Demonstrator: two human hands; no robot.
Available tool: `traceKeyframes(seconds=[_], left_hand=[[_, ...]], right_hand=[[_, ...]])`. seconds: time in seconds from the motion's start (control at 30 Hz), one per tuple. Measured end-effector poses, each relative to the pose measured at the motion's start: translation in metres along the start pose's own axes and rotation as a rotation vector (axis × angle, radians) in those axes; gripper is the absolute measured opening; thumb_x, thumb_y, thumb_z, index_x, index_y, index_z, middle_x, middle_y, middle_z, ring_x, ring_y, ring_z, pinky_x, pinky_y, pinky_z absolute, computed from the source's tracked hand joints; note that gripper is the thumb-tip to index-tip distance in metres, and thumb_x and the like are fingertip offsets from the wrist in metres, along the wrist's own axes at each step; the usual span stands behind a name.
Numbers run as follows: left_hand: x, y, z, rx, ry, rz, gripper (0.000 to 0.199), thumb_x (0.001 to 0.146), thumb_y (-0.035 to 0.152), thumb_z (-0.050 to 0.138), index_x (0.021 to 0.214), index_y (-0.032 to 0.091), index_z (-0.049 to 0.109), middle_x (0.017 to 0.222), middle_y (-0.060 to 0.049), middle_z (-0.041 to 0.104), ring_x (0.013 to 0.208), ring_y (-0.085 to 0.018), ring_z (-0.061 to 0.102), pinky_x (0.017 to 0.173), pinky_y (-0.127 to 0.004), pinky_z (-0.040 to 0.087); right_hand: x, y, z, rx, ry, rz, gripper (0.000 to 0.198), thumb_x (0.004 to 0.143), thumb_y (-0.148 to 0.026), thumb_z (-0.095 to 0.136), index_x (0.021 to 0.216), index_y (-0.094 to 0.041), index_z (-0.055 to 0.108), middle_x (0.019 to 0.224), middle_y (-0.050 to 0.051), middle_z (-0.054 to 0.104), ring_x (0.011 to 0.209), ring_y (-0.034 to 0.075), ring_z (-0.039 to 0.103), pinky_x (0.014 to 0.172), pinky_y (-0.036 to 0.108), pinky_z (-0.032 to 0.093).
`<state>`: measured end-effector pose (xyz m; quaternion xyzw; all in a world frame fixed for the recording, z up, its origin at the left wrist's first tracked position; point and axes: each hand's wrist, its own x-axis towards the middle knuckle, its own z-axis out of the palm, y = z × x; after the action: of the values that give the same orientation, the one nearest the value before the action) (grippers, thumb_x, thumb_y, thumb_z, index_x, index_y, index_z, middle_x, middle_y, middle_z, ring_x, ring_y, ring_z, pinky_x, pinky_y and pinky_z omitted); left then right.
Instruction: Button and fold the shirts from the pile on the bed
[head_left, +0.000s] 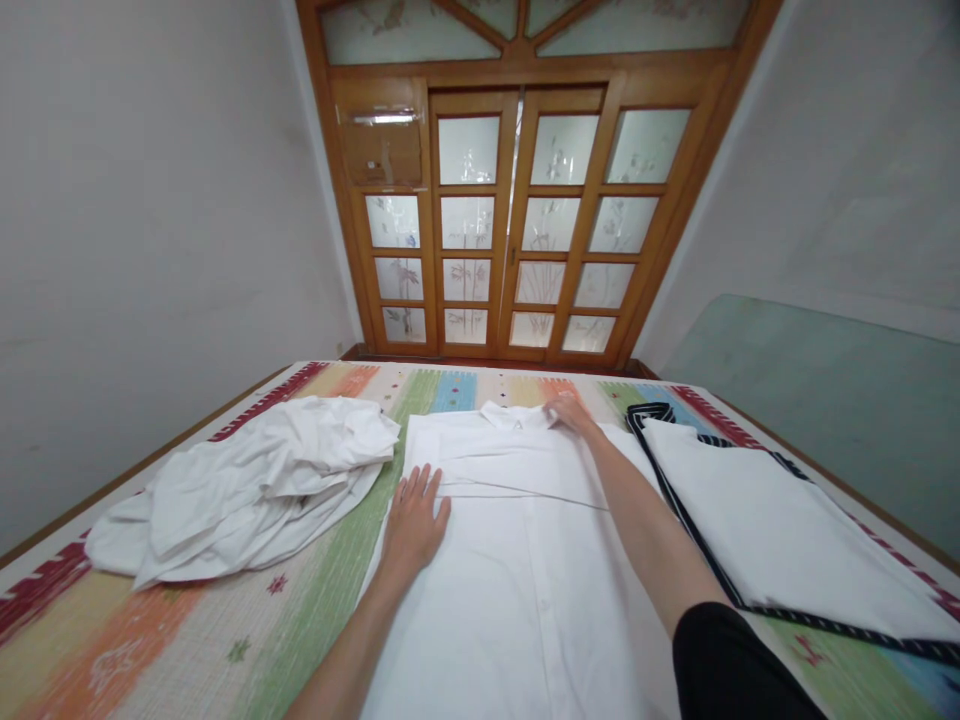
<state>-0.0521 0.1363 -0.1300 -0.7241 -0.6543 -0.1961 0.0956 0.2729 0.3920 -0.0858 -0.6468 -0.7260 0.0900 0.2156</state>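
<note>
A white button-up shirt (pixel 495 580) is spread out in front of me, its collar (pixel 517 414) at the far end and a line of buttons down the middle. Sleeves appear to lie folded across its upper part. My left hand (pixel 415 525) rests flat on the shirt's left side with the fingers stretched out. At the right of the collar, my right hand (pixel 566 410) has its fingers closed on the shirt's edge; the fingertips are partly hidden.
To the left lies a crumpled heap of white cloth (pixel 262 490). Folded white fabric (pixel 787 540) with black-and-white striped trim lies on the right. Beneath everything is a multicoloured striped cover (pixel 315 590). Wood-framed glass doors (pixel 510 255) stand beyond.
</note>
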Motion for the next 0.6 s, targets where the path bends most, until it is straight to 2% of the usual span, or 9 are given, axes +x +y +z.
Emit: traceKeyframes(seconds=[0.07,0.17,0.33,0.4,0.5,0.6], left_hand=[[0.001,0.001,-0.002,-0.001,-0.023,-0.009,0.049,0.095,0.038,0.037,0.139,0.018,0.049,0.145,-0.010,0.049,0.139,-0.025,0.037,0.115,-0.046,0.031],[0.001,0.003,-0.004,-0.003,-0.039,-0.010,0.049,0.095,0.038,0.037,0.138,0.017,0.050,0.145,-0.011,0.048,0.139,-0.026,0.037,0.115,-0.046,0.030],[0.001,0.002,-0.004,-0.007,-0.021,-0.009,0.049,0.095,0.038,0.038,0.138,0.019,0.050,0.145,-0.011,0.049,0.139,-0.026,0.037,0.115,-0.046,0.030],[0.001,0.002,-0.003,-0.004,-0.026,-0.011,0.049,0.095,0.038,0.038,0.138,0.019,0.050,0.145,-0.011,0.049,0.139,-0.026,0.038,0.114,-0.046,0.031],[0.001,0.002,-0.004,-0.003,-0.029,-0.014,0.049,0.095,0.038,0.038,0.139,0.020,0.049,0.145,-0.010,0.049,0.139,-0.025,0.037,0.115,-0.046,0.030],[0.001,0.003,-0.004,-0.002,-0.027,-0.015,0.048,0.095,0.038,0.038,0.138,0.020,0.050,0.145,-0.009,0.048,0.139,-0.025,0.037,0.115,-0.045,0.030]], right_hand=[[-0.003,0.004,0.000,-0.023,-0.043,0.009,0.019,0.082,-0.023,0.056,0.075,-0.013,0.071,0.081,0.006,0.072,0.078,0.018,0.063,0.071,0.024,0.046],[-0.009,0.004,0.005,-0.060,-0.063,0.032,0.021,0.085,-0.027,0.056,0.082,-0.011,0.070,0.087,0.009,0.071,0.084,0.020,0.062,0.076,0.027,0.045],[-0.017,-0.022,0.013,-0.207,0.112,0.081,0.028,0.082,-0.019,0.056,0.107,-0.015,0.067,0.118,0.015,0.063,0.115,0.029,0.051,0.096,0.041,0.037],[-0.016,-0.038,0.015,-0.238,0.148,0.031,0.035,0.079,-0.013,0.054,0.112,-0.016,0.066,0.124,0.015,0.060,0.120,0.030,0.048,0.100,0.042,0.034],[-0.012,-0.061,0.017,-0.254,0.041,-0.100,0.033,0.084,-0.013,0.048,0.109,-0.017,0.069,0.121,0.013,0.062,0.118,0.026,0.051,0.100,0.035,0.035],[-0.007,-0.075,0.021,-0.283,-0.071,-0.138,0.026,0.088,-0.020,0.050,0.099,-0.018,0.073,0.112,0.012,0.068,0.109,0.024,0.058,0.093,0.030,0.040]])
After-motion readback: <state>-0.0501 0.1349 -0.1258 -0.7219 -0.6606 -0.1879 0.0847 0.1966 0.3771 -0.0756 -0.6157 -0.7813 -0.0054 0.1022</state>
